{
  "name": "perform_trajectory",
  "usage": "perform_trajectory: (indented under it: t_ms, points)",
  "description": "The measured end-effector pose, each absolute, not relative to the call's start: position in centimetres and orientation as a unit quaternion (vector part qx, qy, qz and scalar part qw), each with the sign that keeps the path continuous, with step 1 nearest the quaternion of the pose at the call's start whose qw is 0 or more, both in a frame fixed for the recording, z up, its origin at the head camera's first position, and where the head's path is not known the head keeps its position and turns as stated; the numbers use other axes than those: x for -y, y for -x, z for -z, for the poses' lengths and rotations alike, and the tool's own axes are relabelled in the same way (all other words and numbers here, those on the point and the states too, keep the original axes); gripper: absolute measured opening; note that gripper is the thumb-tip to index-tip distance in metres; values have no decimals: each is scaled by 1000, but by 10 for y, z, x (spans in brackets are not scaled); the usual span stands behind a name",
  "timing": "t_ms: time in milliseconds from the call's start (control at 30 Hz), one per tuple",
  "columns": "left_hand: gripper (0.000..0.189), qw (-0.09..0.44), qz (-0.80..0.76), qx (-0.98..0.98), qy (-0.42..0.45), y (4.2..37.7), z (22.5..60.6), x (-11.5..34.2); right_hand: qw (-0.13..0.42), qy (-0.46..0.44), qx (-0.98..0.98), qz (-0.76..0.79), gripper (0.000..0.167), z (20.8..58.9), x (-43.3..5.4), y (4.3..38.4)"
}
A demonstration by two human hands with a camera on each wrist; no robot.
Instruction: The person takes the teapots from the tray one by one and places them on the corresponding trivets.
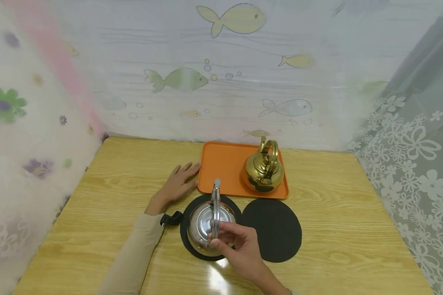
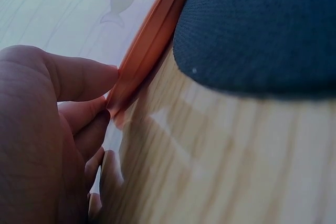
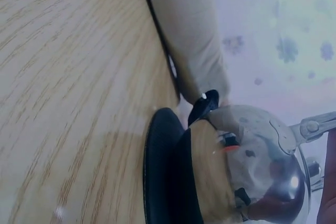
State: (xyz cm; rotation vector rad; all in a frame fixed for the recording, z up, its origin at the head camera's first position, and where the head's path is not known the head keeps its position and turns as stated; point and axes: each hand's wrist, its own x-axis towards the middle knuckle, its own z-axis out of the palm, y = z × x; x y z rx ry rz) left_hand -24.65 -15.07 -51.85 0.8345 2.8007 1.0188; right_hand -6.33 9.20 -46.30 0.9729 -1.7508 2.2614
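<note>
A shiny silver kettle [image 1: 197,229] stands over the left round black mat [image 1: 183,223], its spout pointing to the back. My right hand [image 1: 243,250] pinches the kettle's arched handle between thumb and fingers. In the right wrist view the rounded kettle body [image 3: 257,156] is right at the black mat [image 3: 160,166]. With fairly straight fingers, my left hand [image 1: 175,184] touches the left side of an orange tray [image 1: 221,168]. The left wrist view shows the left hand's thumb and fingertips [image 2: 105,82] at the tray's rim [image 2: 144,45].
A gold kettle [image 1: 263,174] stands on the right part of the tray. A second round black mat [image 1: 275,229] lies right of the silver kettle, in front of the tray. Beneath all this is a wooden table [image 1: 336,237], with a fish-patterned curtain [image 1: 225,53] behind.
</note>
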Motion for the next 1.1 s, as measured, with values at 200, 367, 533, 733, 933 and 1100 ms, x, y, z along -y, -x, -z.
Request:
perform_trajectory:
  t_ms: [200, 367, 533, 733, 933, 1100]
  points:
    - [63, 23, -330, -904, -271, 249, 519, 149, 59, -300, 579, -756, 32, 465, -91, 67]
    - [63, 23, -329, -905, -270, 249, 520, 150, 51, -305, 562, -768, 32, 466, -90, 69]
    - [62, 22, -325, -906, -270, 249, 521, 152, 46, -304, 556, -772, 31, 467, -89, 70]
    - [62, 28, -329, -905, -268, 249, 519, 152, 39, -301, 558, -772, 30, 465, -88, 70]
    - [63, 30, -328, -906, -266, 250, 519, 152, 8, -276, 573, -772, 30, 463, -90, 68]
    - [64, 34, -321, -908, -265, 250, 520, 150, -10, -247, 588, -771, 33, 462, -94, 64]
